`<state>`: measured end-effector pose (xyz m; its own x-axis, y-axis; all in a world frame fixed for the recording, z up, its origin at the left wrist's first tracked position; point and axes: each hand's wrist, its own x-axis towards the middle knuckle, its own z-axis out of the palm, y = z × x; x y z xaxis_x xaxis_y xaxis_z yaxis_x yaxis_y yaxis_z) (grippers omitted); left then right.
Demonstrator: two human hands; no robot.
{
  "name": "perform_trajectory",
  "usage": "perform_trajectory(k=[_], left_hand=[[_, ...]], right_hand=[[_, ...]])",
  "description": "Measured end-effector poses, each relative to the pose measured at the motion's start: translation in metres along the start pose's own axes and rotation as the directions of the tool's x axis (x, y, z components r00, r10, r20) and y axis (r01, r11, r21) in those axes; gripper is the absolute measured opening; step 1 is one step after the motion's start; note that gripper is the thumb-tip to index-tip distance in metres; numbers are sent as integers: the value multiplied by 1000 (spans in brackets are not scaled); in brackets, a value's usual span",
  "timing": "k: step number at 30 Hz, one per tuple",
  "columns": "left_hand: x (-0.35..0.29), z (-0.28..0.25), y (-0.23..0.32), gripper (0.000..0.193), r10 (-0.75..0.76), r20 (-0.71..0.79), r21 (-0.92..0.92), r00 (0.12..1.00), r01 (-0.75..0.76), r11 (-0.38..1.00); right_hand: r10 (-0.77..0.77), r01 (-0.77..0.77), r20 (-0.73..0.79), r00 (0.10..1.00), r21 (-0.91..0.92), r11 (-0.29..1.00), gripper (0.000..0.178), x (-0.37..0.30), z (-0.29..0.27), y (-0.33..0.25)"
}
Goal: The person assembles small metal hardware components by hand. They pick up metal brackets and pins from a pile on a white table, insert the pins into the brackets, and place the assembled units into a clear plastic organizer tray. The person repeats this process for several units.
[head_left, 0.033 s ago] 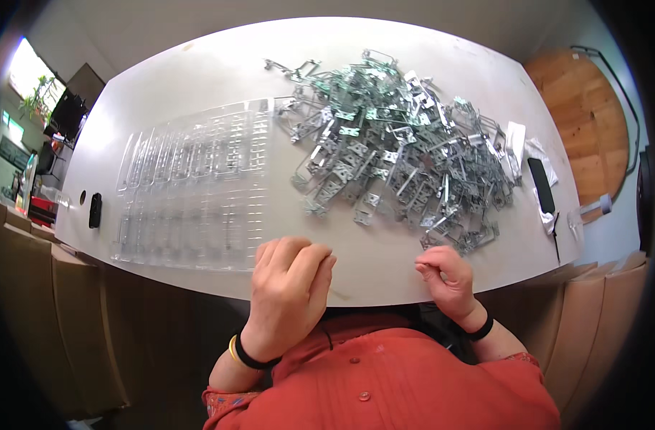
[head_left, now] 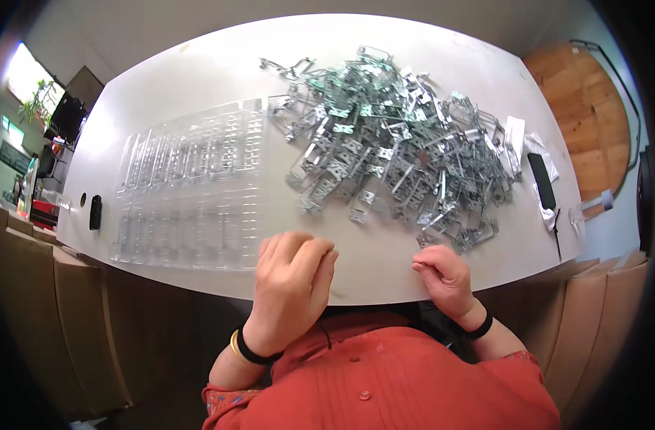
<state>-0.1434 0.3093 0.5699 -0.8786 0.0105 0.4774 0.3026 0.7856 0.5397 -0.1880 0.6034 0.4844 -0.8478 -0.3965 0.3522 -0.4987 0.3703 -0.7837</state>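
Observation:
At the near edge of the table my left hand (head_left: 291, 279) is closed, its fingers curled together and the thumb along them. It is nearest to the lower right corner of a clear plastic tray (head_left: 191, 193) with rows of moulded slots. My right hand (head_left: 445, 279) is curled too, thumb against the bent forefinger, just short of the near end of a heap of metal brackets (head_left: 385, 143). Nothing shows sticking out of either hand. The heap is a tangle of silvery, wire-framed, punched-plate parts, some with a greenish sheen.
A dark phone (head_left: 541, 180) lies on white wrapping at the right, with a thin dark stick (head_left: 557, 236) beside it. A small black object (head_left: 95, 213) sits near the left edge by a hole in the table (head_left: 83, 199). Cardboard boxes (head_left: 91, 315) flank the table.

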Motion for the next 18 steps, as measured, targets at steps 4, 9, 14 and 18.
perform_trajectory(k=[4,9,14,18], left_hand=[[21,40,1,8,-35,74,-20,997,37,999],[60,77,3,17,-86,126,2,988,86,996],[90,110,-16,25,-22,141,67,990,12,998],[95,125,-26,22,-58,196,79,979,43,996]], right_hand=[[44,-44,4,999,53,998,20,-8,-7,9],[49,-54,29,998,181,982,18,-15,-18,18],[24,-35,43,999,270,962,18,-14,-23,24],[5,-20,51,999,307,951,18,-11,-27,25]])
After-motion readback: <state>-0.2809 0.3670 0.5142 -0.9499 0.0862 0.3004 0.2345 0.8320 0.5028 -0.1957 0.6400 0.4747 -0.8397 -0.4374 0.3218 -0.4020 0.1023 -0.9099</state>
